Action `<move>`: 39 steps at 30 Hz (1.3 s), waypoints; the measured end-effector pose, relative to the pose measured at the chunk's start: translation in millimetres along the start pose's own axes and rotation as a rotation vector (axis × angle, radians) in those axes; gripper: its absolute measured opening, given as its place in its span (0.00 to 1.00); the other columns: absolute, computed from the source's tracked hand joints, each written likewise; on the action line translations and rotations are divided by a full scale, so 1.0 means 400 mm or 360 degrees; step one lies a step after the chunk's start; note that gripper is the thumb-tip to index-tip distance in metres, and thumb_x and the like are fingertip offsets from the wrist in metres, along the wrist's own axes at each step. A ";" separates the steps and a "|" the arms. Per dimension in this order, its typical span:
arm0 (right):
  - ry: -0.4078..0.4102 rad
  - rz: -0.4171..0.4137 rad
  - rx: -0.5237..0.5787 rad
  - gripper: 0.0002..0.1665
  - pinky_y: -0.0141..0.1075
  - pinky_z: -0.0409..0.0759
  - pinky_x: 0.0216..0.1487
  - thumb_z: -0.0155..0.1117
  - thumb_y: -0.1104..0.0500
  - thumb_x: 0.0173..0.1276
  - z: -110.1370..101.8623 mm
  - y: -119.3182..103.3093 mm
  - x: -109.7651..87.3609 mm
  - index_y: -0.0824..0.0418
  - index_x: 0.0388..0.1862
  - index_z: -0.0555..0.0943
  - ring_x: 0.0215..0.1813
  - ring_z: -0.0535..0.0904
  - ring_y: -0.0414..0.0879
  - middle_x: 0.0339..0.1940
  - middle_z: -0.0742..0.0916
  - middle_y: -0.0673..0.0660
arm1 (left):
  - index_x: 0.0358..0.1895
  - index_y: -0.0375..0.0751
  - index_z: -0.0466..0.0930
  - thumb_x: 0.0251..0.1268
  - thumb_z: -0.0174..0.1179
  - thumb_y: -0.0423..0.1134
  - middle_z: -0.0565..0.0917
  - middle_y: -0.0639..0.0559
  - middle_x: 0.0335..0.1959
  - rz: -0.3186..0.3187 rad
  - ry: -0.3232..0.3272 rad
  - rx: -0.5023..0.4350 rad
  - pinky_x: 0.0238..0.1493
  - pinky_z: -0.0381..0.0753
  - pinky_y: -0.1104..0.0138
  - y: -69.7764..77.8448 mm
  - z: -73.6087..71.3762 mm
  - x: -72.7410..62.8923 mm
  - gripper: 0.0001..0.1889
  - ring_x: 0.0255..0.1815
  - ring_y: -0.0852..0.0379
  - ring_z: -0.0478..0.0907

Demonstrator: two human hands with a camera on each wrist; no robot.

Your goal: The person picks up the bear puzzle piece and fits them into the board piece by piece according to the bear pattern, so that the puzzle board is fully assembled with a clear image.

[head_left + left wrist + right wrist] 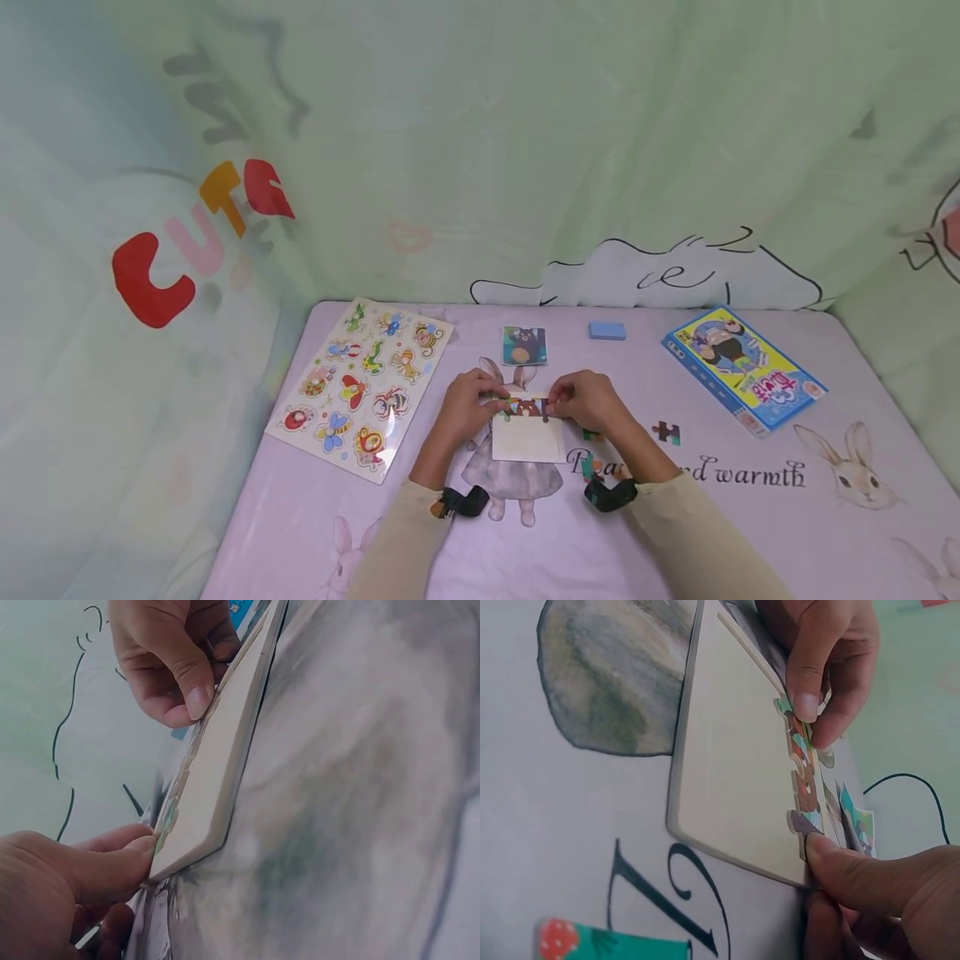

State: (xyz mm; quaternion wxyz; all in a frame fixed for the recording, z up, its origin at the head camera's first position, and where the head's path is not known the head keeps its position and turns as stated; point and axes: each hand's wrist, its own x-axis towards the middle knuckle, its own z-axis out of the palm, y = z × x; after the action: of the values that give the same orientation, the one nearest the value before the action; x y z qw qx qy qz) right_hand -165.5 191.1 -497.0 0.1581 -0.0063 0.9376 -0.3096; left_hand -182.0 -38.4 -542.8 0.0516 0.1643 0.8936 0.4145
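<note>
A pale puzzle board (528, 443) lies in front of the person, with a row of joined jigsaw pieces (806, 787) along its far edge. The row shows part of a brown bear, and the rest of the board's face is bare. At the far left corner, the left hand (471, 404) pinches the board's edge, its thumb on the end of the row. The right hand (588, 400) pinches the opposite far corner, thumb over the row's other end and fingers curled behind the rim. Fingers partly hide both row ends.
Beyond the board lies a bear picture card (524, 346), with a blue block (607, 331) to its right. Several loose jigsaw pieces (666, 432) lie near the right forearm. A puzzle box (742, 367) stands at the right; an insect picture board (360, 392) lies at the left.
</note>
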 end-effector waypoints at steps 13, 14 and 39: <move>-0.0124 -0.0126 -0.0062 0.07 0.38 0.79 0.39 0.70 0.57 0.69 -0.065 0.035 -0.053 0.55 0.43 0.90 0.41 0.79 0.47 0.43 0.89 0.54 | 0.41 0.48 0.91 0.62 0.71 0.39 0.85 0.53 0.46 0.0041 0.0004 0.0038 0.55 0.74 0.58 -0.004 0.000 -0.002 0.06 0.49 0.53 0.77; -0.0128 -0.0104 -0.0058 0.07 0.38 0.79 0.38 0.70 0.57 0.69 -0.069 0.038 -0.059 0.56 0.43 0.90 0.40 0.79 0.47 0.42 0.89 0.54 | 0.41 0.48 0.91 0.63 0.71 0.39 0.85 0.53 0.46 0.0037 0.0002 0.0039 0.55 0.74 0.58 -0.003 0.000 -0.002 0.06 0.49 0.53 0.77; -0.0117 -0.0043 -0.0139 0.09 0.38 0.74 0.37 0.78 0.63 0.57 -0.066 0.082 -0.083 0.55 0.34 0.86 0.36 0.75 0.47 0.30 0.84 0.51 | 0.41 0.47 0.91 0.62 0.72 0.39 0.85 0.52 0.47 0.0050 0.0016 0.0016 0.55 0.74 0.58 -0.001 -0.001 -0.002 0.06 0.49 0.52 0.77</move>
State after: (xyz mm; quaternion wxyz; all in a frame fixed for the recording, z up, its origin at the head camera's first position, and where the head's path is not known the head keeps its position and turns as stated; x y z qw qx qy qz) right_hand -139.1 236.5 -486.4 0.1878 -0.0373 0.9437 -0.2699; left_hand -181.4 -39.2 -542.9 0.0398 0.1765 0.8932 0.4116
